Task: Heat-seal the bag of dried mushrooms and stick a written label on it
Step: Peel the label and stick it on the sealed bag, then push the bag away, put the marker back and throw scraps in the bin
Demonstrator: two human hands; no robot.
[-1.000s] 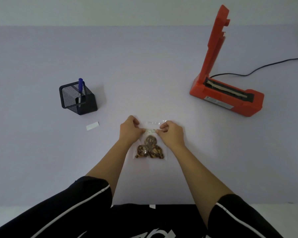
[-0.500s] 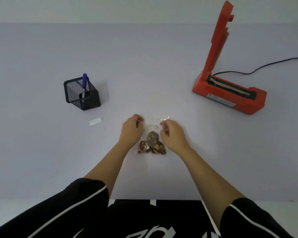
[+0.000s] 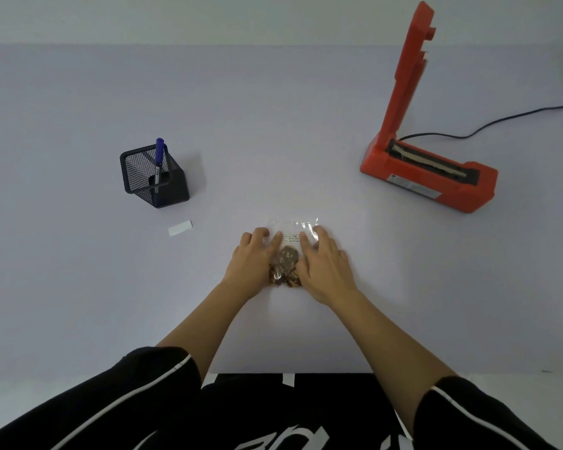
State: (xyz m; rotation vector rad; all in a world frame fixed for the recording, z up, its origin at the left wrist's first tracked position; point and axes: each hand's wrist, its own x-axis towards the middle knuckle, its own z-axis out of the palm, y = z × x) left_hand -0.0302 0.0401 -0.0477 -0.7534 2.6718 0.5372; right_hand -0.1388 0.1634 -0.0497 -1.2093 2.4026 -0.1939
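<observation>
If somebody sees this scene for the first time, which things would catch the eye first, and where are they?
The tall orange heat sealer, its arm raised upright, stands at the far right of the pale table. In the near centre, the left hand and right hand press flat on a clear plastic bag of brown dried mushrooms. At the left stands a black mesh pen holder with a blue marker.

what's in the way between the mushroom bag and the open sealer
Nothing visible. The bag lies under both hands, and the table between it and the heat sealer at the right is bare. The sealer's arm stands raised.
</observation>
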